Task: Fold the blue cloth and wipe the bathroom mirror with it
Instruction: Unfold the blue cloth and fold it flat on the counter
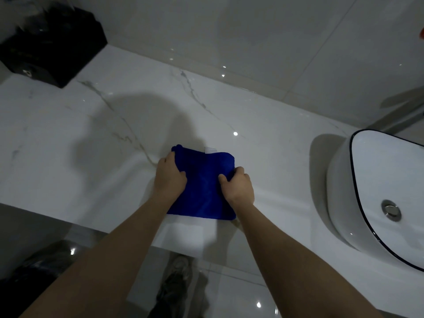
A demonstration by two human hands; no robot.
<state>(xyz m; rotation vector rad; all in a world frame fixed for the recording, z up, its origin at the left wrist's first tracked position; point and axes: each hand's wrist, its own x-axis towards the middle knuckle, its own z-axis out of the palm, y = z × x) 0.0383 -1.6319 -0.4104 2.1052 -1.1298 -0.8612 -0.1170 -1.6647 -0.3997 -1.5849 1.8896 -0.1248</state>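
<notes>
The cloth [204,187] lies folded into a rough square on the white marble table [91,145], close to its near edge and about midway along it, with a small white tag [210,150] poking out at its far side. The left hand [169,177] holds the cloth's left edge, thumb on top and fingers [171,156] curled round the far left corner. The right hand [238,189] pinches the right edge in the same way, thumb lying on the blue and fingers bent over the side. Both forearms reach in from the near side, bare. To the right on the table sits a white basin [339,191] with a thin dark rim and a metal drain [391,210]. At the far left stands a black box [52,44] against the pale tiled wall [252,31]. Below the table's near edge, a shoe [176,276] shows on the glossy floor [229,294].
</notes>
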